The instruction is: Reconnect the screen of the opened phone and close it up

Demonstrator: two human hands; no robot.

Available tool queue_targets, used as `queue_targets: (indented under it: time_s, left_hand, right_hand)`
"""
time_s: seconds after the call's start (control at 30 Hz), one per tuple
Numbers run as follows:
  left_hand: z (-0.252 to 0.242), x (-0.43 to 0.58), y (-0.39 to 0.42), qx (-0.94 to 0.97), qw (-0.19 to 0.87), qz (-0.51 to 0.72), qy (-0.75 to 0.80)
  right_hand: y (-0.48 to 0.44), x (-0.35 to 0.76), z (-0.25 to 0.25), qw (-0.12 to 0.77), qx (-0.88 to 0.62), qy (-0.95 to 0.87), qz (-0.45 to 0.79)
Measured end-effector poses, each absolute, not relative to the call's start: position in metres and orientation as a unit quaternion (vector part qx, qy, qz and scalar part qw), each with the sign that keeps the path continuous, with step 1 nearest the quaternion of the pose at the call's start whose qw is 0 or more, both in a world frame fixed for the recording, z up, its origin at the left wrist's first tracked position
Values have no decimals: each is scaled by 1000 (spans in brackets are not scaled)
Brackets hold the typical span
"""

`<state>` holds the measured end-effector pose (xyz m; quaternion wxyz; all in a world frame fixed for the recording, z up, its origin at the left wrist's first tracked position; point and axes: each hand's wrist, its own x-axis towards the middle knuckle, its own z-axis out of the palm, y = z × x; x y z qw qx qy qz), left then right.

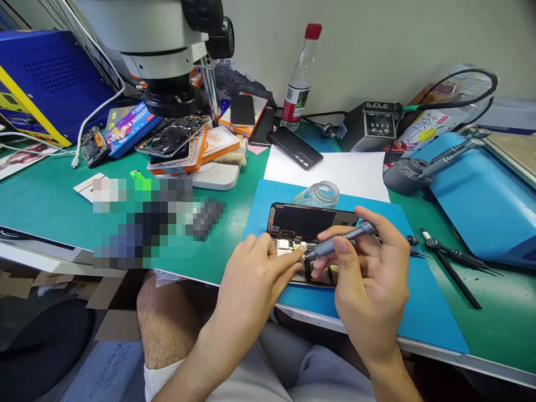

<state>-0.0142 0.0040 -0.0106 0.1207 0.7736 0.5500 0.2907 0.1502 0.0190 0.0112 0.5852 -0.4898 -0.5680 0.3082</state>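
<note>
An opened phone lies on the blue mat, its dark screen panel raised along the far side and its inner parts exposed. My left hand is at the phone's left side, the other fingers curled by its edge. Its index finger and thumb reach in close together near the screwdriver tip. Between the fingers and thumb of my right hand is a grey screwdriver, slanted with its tip down inside the phone. The fingers partly hide the phone's insides.
A glass jar stands just behind the phone. Tweezers and a black stick lie to the right, near a tool holder. A microscope overhangs stacked phone parts at back left. A bottle stands by the wall.
</note>
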Motion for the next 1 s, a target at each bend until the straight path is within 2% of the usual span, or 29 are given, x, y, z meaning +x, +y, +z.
queue_targets:
  time_s: [0.47,1.0]
  left_hand:
    - [-13,-13,5,776,110,276,556]
    - [-12,-13,3,773,108,292,553]
  right_hand:
    - [18,151,10,574,-501,-555,334]
    - [17,151,12,589,-502,-552,310]
